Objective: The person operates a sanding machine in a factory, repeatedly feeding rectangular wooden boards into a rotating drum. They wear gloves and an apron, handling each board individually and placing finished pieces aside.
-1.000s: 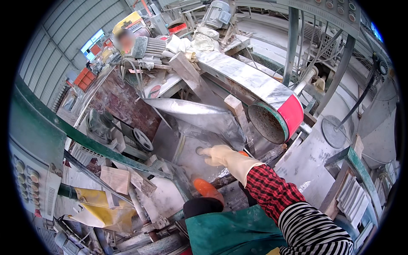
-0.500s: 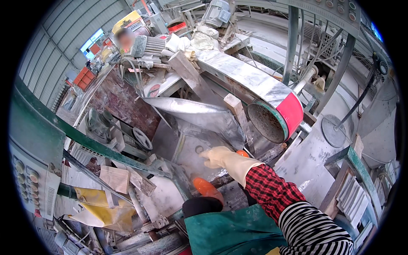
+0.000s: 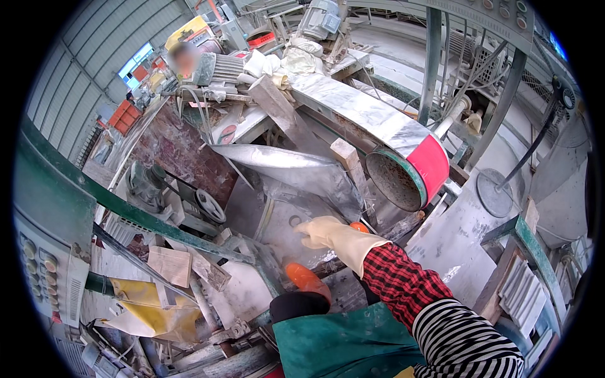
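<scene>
1 gloved right hand (image 3: pixel 324 232), grip impossible to tell, lies near 1 round mark (image 3: pixel 295 221) on a pale surface (image 3: pixel 277 236), by 2 orange boots (image 3: pixel 307 280), 1 curved metal sheet (image 3: pixel 287 157) and 1 timber post (image 3: pixel 349 159) beyond; left hand unseen.

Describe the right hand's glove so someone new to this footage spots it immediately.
Right of the teal apron at the bottom, find the striped sleeve, which leads up and left into a red checked cuff. The glove sticks out beyond it, pointing left. It is pale cream, while the boot just below is bright orange.
</scene>
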### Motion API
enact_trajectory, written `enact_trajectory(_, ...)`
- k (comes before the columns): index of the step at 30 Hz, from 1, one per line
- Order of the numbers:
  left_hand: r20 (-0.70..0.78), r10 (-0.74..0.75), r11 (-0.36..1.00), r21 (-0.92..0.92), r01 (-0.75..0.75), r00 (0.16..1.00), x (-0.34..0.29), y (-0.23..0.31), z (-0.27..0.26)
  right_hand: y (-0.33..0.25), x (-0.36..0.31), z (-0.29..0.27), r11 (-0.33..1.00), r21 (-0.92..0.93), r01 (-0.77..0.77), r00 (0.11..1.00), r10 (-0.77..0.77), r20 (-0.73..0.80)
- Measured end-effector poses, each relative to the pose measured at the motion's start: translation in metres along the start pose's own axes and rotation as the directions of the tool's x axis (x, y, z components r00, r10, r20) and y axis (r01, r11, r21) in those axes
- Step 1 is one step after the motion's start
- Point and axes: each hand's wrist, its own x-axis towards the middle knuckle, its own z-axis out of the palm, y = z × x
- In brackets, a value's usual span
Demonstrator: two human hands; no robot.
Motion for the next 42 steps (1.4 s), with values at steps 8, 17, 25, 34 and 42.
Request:
enact_trajectory(8,-0.012,0.019,0.999,0.049,-0.018,1.000,-0.005,0.010,-0.005,0.001,0.000,0.001,1.000,0.006,0.006,1.000,-0.006,-0.005)
enact_trajectory(17,-0.066,0.082,0.995,0.066,-0.077,0.994,-0.011,0.020,-0.010,0.003,0.002,0.003,1.000,0.000,-0.002,1.000,0.002,0.022)
enact_trajectory(25,-0.093,0.137,0.989,0.075,-0.130,0.986,-0.016,0.023,-0.009,0.003,0.004,0.005,1.000,-0.001,-0.030,0.998,0.030,0.054)
enact_trajectory(34,-0.066,0.166,0.981,0.117,-0.158,0.984,-0.023,0.026,-0.009,0.004,0.006,0.006,0.999,-0.027,-0.039,0.997,0.040,0.066)
enact_trajectory(42,0.032,0.211,0.975,0.065,-0.213,0.977,-0.027,0.028,-0.015,0.000,-0.004,-0.004,0.999,-0.012,-0.050,0.996,0.051,0.079)
